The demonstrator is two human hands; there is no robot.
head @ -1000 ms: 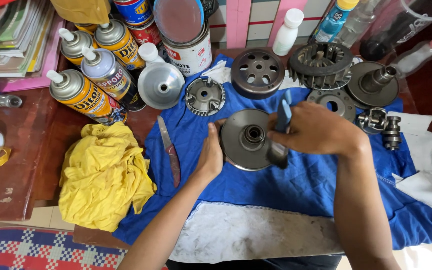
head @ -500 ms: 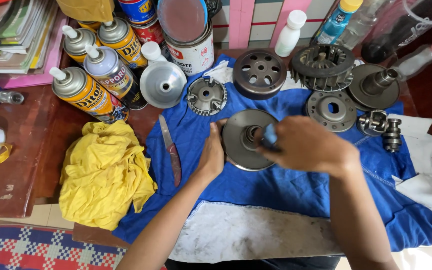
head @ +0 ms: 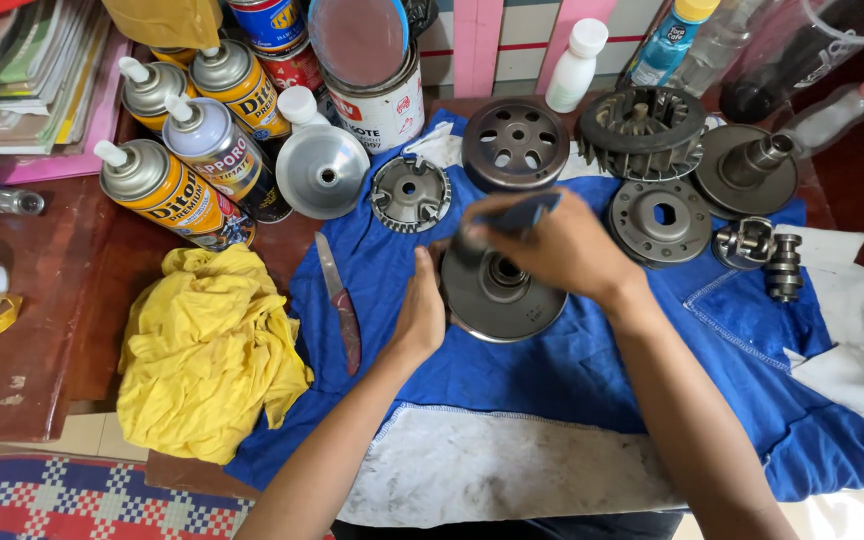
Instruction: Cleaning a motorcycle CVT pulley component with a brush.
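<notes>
Head view: at the centre of the frame a round grey metal pulley disc [head: 497,292] lies flat on a blue cloth [head: 572,370] spread over the dark wooden table [head: 42,330]. The left hand [head: 420,312] presses its palm and fingers against the disc's left rim, steadying it. The right hand [head: 562,248] is closed around a small dark blue tool or rag [head: 517,215], blurred, held just above the disc's upper edge near its raised central hub.

The disc looks like solid cast metal, so it is likely heavy, rigid and not fragile, though an oily film could make its smooth face slippery. The rim or the central hub would give the surest hold; the flat face offers little purchase.

Above it, along the upper part of the frame, sit other parts: a small toothed plate [head: 409,192], a drum with round holes [head: 515,143], a finned fan wheel [head: 642,128], a shafted cone disc [head: 745,168] and a flat ring plate [head: 662,215]. At the upper left stand spray cans [head: 167,190] and a white funnel [head: 323,170]. A knife [head: 339,305] lies left of the left hand, and a crumpled yellow rag [head: 207,355] lies at the lower left.
</notes>
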